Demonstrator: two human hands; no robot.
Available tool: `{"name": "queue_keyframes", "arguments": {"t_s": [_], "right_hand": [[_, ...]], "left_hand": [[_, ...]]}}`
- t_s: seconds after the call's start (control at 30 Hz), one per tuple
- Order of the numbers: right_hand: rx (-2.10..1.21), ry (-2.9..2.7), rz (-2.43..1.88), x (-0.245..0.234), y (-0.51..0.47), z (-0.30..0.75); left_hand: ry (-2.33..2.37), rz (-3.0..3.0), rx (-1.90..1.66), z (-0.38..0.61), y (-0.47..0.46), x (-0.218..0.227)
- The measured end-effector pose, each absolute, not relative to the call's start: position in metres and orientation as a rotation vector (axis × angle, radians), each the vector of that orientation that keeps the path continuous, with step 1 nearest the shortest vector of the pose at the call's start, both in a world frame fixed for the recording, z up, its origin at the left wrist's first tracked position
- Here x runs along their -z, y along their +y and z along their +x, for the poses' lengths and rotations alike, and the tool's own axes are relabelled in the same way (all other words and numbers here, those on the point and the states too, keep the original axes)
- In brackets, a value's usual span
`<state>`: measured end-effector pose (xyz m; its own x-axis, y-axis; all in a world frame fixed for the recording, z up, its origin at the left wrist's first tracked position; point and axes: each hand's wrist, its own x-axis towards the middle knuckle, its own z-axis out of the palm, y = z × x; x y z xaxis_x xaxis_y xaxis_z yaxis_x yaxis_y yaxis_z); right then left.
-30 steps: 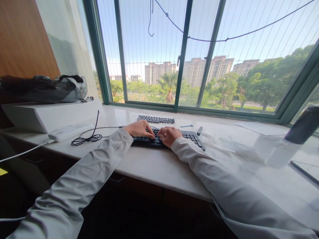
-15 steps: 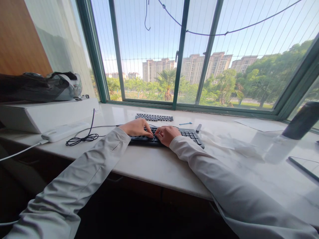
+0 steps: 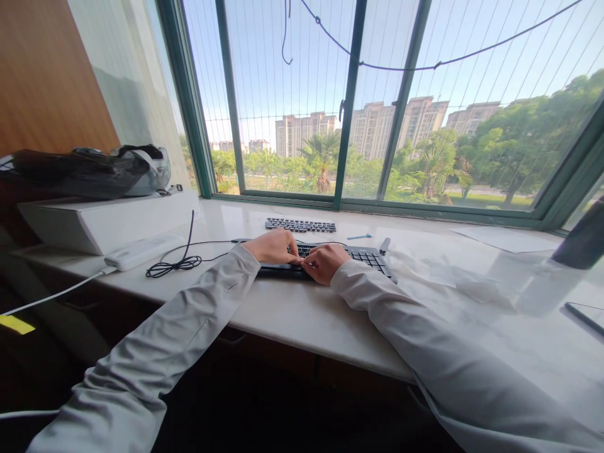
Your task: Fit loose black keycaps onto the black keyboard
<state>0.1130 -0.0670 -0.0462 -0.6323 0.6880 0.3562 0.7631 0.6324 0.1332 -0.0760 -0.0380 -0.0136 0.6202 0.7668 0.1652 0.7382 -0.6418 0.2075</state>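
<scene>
The keyboard lies on the table in front of the person, its long near side partly under both hands. The left hand comes in from the left, fingers bent down; the right hand is curled from the right, and their fingertips meet near the middle of the keyboard's near side. Whether either hand grips something small there cannot be told — the fingers cover the spot. For such close work, light fingertip pressure, straight down, would seem best, with the wrists low so that the keyboard neither slides nor tips. Care not to brush the loose rows of keys on the far side, or the blue stick right of them, would help; the black cable lies coiled to the left.
</scene>
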Motion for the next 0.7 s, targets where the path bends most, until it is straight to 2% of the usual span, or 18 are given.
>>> {"name": "queue_keyframes", "arguments": {"t_s": [0.17,0.7], "right_hand": [[0.401,-2.620,-1.192,0.046,-0.068,0.113],[0.532,-2.705,-1.181,0.042,-0.079,0.104]], "left_hand": [[1.161,2.870,-0.310,-0.077,-0.048,0.013],[1.355,3.142,-0.271,-0.072,-0.081,0.028]]}}
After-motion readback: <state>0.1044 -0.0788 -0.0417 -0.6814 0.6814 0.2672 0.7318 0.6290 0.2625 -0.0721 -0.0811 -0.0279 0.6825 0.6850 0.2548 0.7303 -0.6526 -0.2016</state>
